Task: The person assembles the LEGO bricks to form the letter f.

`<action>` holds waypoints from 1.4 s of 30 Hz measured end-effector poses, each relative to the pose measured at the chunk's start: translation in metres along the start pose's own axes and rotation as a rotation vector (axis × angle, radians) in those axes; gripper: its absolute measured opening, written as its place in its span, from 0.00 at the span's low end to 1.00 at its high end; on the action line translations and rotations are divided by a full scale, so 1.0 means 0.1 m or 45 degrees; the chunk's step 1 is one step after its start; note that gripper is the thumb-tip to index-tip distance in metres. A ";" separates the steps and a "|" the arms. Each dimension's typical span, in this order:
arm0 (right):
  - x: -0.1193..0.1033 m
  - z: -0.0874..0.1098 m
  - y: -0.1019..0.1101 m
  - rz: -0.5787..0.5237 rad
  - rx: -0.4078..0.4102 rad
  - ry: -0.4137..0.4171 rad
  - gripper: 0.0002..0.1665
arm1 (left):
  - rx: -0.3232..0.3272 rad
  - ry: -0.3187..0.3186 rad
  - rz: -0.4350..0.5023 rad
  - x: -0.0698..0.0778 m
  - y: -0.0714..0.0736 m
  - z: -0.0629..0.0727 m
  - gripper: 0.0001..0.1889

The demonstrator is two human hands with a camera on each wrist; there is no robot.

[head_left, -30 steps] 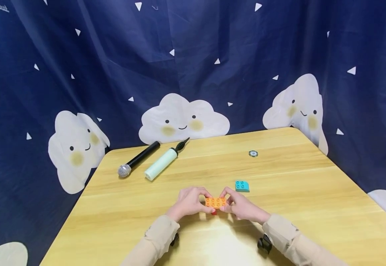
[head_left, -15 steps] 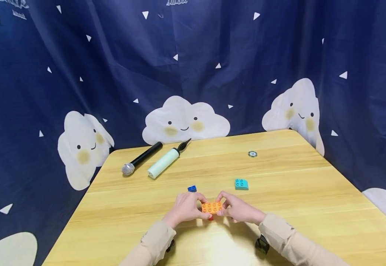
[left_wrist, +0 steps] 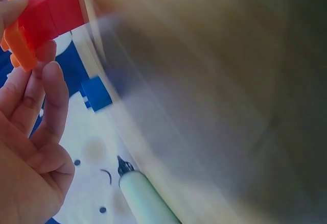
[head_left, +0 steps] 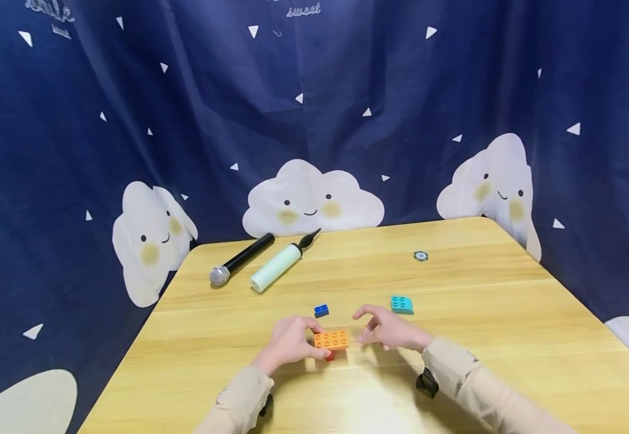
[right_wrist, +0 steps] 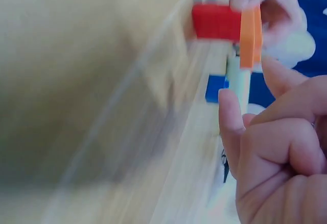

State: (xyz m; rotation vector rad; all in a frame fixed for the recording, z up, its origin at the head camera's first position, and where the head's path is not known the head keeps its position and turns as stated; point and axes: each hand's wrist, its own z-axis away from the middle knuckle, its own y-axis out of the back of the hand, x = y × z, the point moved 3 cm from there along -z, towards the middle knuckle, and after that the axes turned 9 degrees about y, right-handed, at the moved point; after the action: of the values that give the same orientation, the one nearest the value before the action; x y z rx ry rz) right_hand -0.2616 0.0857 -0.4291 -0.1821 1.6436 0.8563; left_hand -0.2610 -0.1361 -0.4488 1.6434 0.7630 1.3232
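My left hand [head_left: 288, 345] pinches an orange eight-stud toy brick [head_left: 331, 340] by its left end. Under the orange brick sits a red brick piece [left_wrist: 53, 12], with a seam across it in the left wrist view; from the head only a bit of red shows. Just right of the orange brick, my right hand [head_left: 396, 330] holds nothing, thumb and index finger apart and the other fingers bent. A small blue brick [head_left: 321, 310] lies on the table behind the orange one. The teal brick [head_left: 402, 304] with one rounded side lies beyond my right hand.
A black microphone [head_left: 243, 258] and a pale green hand pump [head_left: 278, 267] with a black nozzle lie at the table's back left. A round poker chip [head_left: 420, 256] is at the back right. Behind the wooden table [head_left: 482, 283] hangs a dark blue curtain [head_left: 336, 72] with clouds.
My right hand has let go of the orange brick, leaving a gap between them. The left hand has moved left with it. The blue brick, earlier hidden, shows fully. The head view has shifted.
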 end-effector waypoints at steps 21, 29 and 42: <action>0.26 -0.62 -0.17 -0.170 0.139 -0.255 0.22 | -0.004 0.038 -0.019 -0.02 0.01 0.06 0.21; 0.35 -0.71 -0.25 -0.153 0.154 -0.279 0.23 | -0.035 0.039 -0.011 0.03 -0.12 0.09 0.21; 0.22 -0.71 -0.27 -0.089 0.025 -0.189 0.21 | 0.001 0.033 0.006 -0.09 0.07 0.09 0.20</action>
State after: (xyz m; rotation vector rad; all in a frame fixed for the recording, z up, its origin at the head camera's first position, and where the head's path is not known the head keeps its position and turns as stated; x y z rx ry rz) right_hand -0.3090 0.0300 -0.4595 -0.1574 1.4978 0.7815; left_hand -0.2547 -0.1489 -0.4469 1.6328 0.7753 1.3498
